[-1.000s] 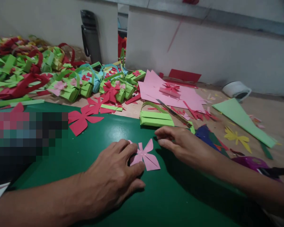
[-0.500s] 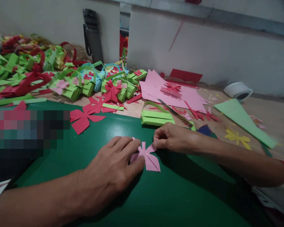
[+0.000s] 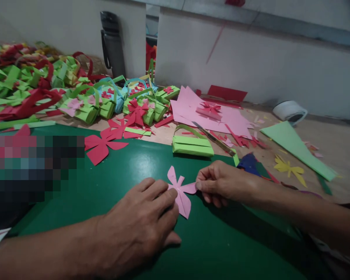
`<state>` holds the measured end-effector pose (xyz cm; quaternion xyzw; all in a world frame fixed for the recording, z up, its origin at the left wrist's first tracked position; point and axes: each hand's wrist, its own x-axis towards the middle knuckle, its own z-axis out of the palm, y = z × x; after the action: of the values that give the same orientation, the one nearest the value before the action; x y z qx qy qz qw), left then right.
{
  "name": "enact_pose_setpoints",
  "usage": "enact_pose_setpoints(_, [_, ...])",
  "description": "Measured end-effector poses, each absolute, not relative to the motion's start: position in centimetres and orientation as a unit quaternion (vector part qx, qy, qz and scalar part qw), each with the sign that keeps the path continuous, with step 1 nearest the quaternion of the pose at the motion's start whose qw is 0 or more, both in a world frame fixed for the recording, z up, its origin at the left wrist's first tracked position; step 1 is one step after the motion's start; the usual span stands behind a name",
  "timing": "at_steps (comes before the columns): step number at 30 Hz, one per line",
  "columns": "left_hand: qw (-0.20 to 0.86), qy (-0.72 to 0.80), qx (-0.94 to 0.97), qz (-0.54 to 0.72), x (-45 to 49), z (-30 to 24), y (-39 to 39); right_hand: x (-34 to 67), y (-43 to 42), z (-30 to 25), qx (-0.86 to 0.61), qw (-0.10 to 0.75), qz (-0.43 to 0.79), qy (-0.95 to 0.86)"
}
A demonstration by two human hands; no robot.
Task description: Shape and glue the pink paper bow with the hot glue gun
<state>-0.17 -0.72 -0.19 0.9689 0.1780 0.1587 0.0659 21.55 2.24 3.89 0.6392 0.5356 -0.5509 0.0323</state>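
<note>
Tally by kind
One left hand (image 3: 137,229), one right hand (image 3: 221,182); one pink paper flower (image 3: 181,193); one green mat (image 3: 128,167); one dark bottle (image 3: 112,44); one tape roll (image 3: 290,111); one yellow cutout (image 3: 290,169).

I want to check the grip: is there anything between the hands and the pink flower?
Nothing visible. The left hand presses its fingers directly on the pink flower, and the right hand pinches one petal tip; the flower lies on the green mat.
</note>
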Motion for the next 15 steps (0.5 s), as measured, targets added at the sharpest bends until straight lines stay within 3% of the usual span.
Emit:
enact_pose_setpoints(9, [0.092, 0.196, 0.967, 0.137, 0.1, -0.6, -0.8, 23.1, 3.2, 3.8, 0.545, -0.050, -0.566, 0.616])
enact_pose_setpoints(15, [0.095, 0.197, 0.965, 0.144, 0.2, -0.7, -0.8, 23.0, 4.3, 3.2, 0.505, -0.062, -0.647, 0.568])
